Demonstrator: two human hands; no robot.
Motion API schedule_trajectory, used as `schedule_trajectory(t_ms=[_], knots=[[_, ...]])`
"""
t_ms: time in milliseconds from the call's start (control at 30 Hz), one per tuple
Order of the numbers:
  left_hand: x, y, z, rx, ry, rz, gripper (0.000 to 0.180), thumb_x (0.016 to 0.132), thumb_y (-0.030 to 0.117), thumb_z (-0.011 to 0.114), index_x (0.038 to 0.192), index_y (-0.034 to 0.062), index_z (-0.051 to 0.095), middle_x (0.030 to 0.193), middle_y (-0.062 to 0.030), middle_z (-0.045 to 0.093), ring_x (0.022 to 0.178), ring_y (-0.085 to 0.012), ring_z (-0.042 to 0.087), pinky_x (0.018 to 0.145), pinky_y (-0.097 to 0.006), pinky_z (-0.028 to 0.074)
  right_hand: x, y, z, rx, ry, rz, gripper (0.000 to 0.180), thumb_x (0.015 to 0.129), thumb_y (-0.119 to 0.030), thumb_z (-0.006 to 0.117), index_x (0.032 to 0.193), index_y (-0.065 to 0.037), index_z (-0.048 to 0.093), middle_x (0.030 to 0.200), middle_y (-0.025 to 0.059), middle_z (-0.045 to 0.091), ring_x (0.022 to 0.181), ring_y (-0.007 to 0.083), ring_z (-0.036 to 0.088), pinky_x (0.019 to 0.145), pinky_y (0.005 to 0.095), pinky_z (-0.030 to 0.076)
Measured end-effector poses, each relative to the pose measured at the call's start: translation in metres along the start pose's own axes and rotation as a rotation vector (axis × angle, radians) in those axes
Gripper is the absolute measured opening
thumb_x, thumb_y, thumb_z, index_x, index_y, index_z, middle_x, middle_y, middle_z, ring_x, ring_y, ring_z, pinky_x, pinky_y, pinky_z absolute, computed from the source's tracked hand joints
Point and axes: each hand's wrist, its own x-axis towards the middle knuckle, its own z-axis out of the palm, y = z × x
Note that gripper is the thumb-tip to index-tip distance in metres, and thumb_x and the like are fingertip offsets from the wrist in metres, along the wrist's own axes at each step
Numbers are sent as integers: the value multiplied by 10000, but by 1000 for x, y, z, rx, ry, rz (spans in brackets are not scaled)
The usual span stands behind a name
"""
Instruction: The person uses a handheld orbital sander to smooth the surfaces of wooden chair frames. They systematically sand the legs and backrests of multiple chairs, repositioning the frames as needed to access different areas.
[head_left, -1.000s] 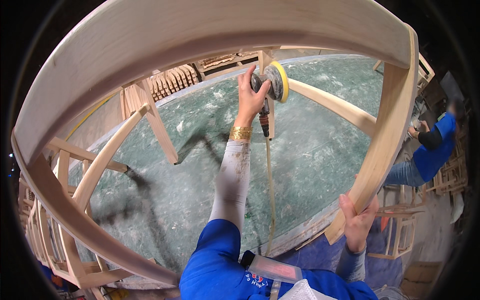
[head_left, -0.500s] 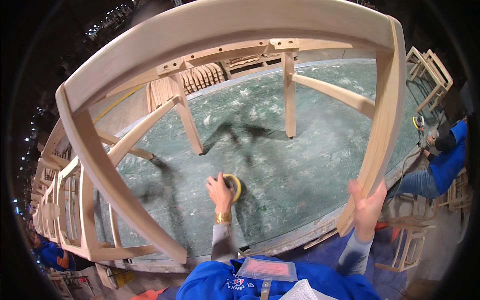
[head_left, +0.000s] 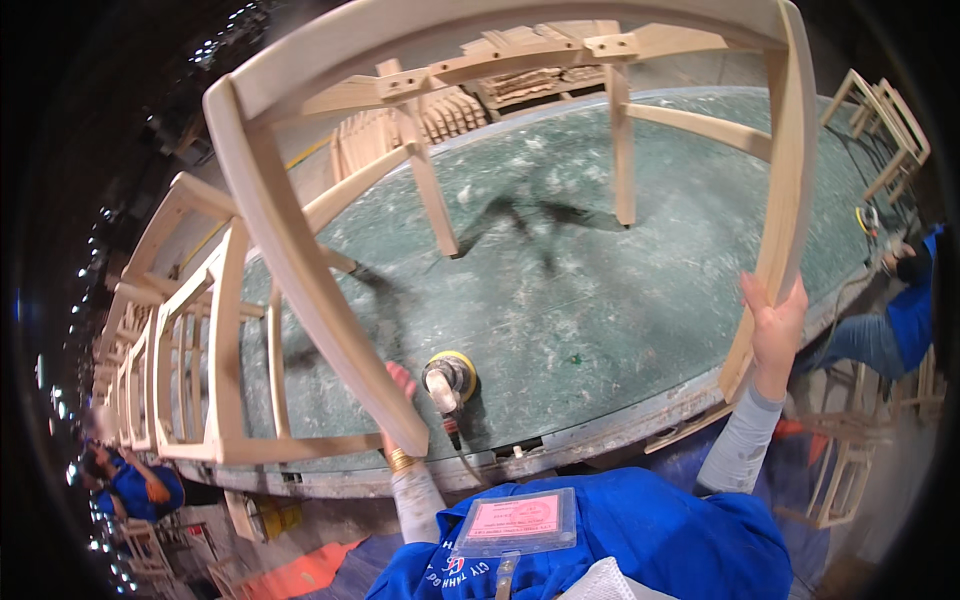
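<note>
A bare wooden chair frame (head_left: 790, 170), with a wide curved top rail and long posts, stands large before me on the green worktable (head_left: 560, 320). My right hand (head_left: 778, 325) is closed around the lower part of its right post. My left hand (head_left: 401, 379) is at the lower end of the left post, its fingers showing past the wood and the rest of the hand mostly behind it. A round sander (head_left: 448, 380) with a yellow rim lies on the tabletop just right of that hand, its hose running toward me.
More chair frames (head_left: 190, 350) line the table's left side. Beyond the far edge, wooden parts (head_left: 450, 112) are stacked. At the right, a co-worker in blue (head_left: 905, 310) is beside another sander (head_left: 866, 220) and chair frames (head_left: 885, 130). Another person (head_left: 140, 490) is at lower left.
My left hand has let go of the sander, which now lies on the table, and has moved left to the chair's left post. My right hand keeps its hold on the right post.
</note>
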Motion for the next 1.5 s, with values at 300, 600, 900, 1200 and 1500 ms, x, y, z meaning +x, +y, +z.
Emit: schedule_trajectory(t_ms=[300, 600, 900, 1200, 1500], knots=[[-110, 112, 101, 165, 89, 286, 355, 742, -5, 710, 1055, 10, 543, 896, -38, 609, 770, -113, 594, 659, -240, 496, -10, 38, -26, 5, -8, -47, 347, 798, -108, 695, 1081, 29, 548, 842, 40, 578, 744, 117, 527, 681, 264, 448], [-120, -5, 271, 273, -332, 432, 534, 733, 296, 768, 1115, 67, 474, 971, -116, 531, 855, -252, 569, 735, -381, 466, 104, 215, -174, -285, 208, -183, 473, 904, -299, 601, 1225, 29, 489, 1064, 145, 574, 976, 195, 544, 878, 327, 419], [-68, -55, 438, 433, -698, 649, 579, 774, 306, 725, 1194, 24, 442, 1114, -174, 496, 986, -323, 553, 845, -423, 454, 84, -10, -54, 661, 301, 8, 799, 941, -520, 390, 1446, 41, 128, 1479, 251, 202, 1398, 280, 178, 1121, 494, 98], [-133, 200, 152, -187, -952, 282, 238, 822, 158, 686, 996, 21, 600, 841, 0, 568, 734, -59, 523, 639, -216, 442, 70, 9, -14, 80, 404, -406, 601, 872, -356, 569, 1323, 17, 432, 1406, 218, 334, 1271, 291, 380, 1056, 431, 309], [-277, 302, -16, -461, -1021, 1080, 271, 930, 243, 558, 1093, 50, 657, 660, -77, 542, 420, -89, 395, 366, -218, 246, -182, -46, 267, 376, -912, -134, 430, 893, -202, 589, 1276, -29, 496, 1276, 147, 524, 1175, 259, 501, 969, 375, 410]])
